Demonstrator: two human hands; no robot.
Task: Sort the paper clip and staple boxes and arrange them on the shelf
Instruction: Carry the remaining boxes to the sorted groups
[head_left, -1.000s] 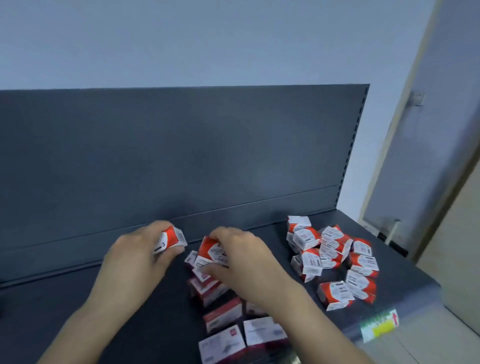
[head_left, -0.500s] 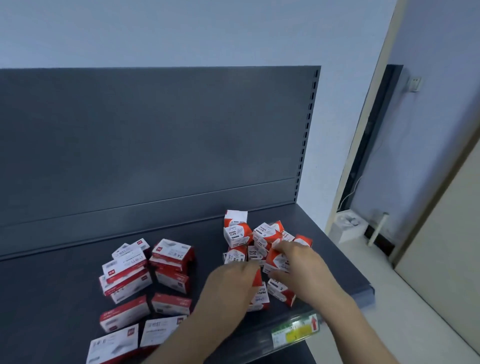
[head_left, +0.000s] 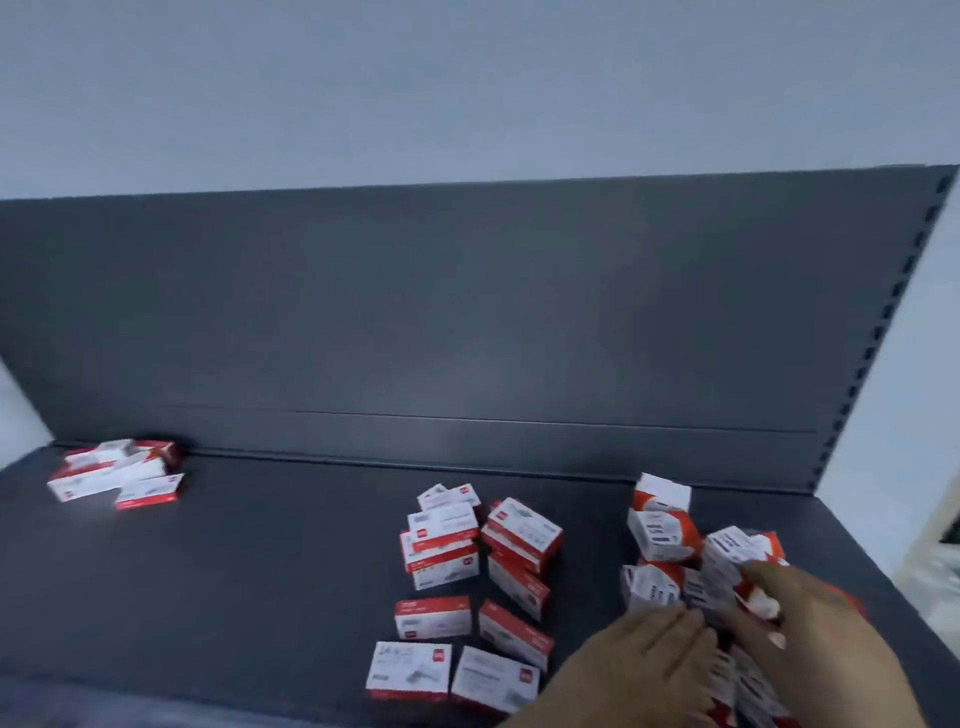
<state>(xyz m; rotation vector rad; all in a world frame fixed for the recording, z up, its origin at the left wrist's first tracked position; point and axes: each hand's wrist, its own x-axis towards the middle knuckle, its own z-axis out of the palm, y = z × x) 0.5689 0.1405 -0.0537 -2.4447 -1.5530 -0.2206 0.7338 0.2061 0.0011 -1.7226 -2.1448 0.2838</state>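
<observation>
Fingers (head_left: 680, 626) of left hand (head_left: 644, 670) flat on small boxes (head_left: 660, 540), right hand's (head_left: 815, 639) grip unclear

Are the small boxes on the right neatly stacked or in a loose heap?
A loose heap: the small boxes lie tilted at different angles, some on others.

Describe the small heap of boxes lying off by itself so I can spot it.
Start at the grey shelf and follow its back panel to the far left corner. A few flat red-and-white boxes lie heaped there, far from the middle group and the right pile.
</observation>
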